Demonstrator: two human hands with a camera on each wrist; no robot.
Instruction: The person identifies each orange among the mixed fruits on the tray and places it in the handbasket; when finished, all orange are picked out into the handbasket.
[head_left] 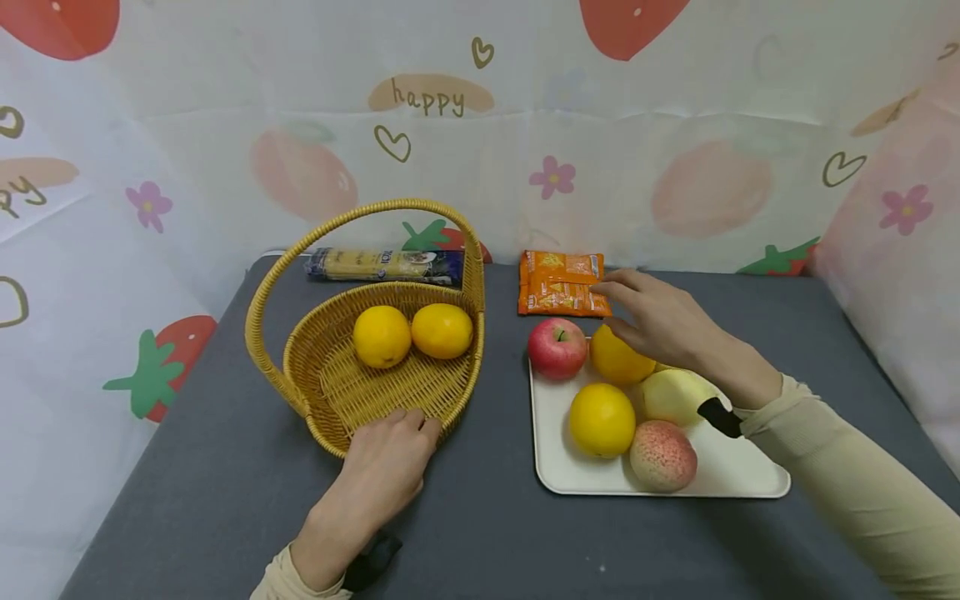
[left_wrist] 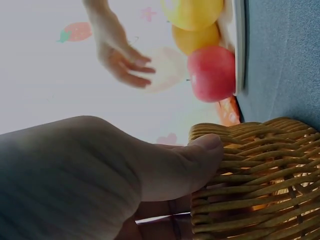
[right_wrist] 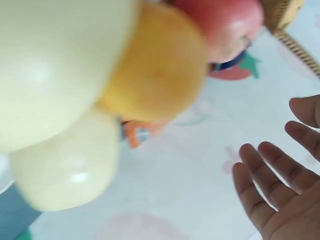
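Note:
My left hand point(head_left: 393, 454) grips the near rim of a yellow wicker basket point(head_left: 330, 392), thumb outside and fingers over the edge, as the left wrist view shows. Inside the basket lie an orange point(head_left: 382, 337) and a lemon-like yellow fruit point(head_left: 442, 331). My right hand point(head_left: 663, 321) hovers over the far side of a white tray point(head_left: 727, 475), fingers spread and holding nothing. Beneath it is an orange point(head_left: 618, 358), partly hidden by the hand. The tray also bears a red apple point(head_left: 557, 349), another orange point(head_left: 602, 420), a pale pear point(head_left: 675, 396) and a peach point(head_left: 663, 457).
An orange snack packet point(head_left: 562, 283) lies behind the tray. Behind the basket is a pack of noodles point(head_left: 386, 265), and the basket's tall handle point(head_left: 258, 308) arches over it in the head view. A printed cloth point(head_left: 480, 167) hangs along the table's back edge.

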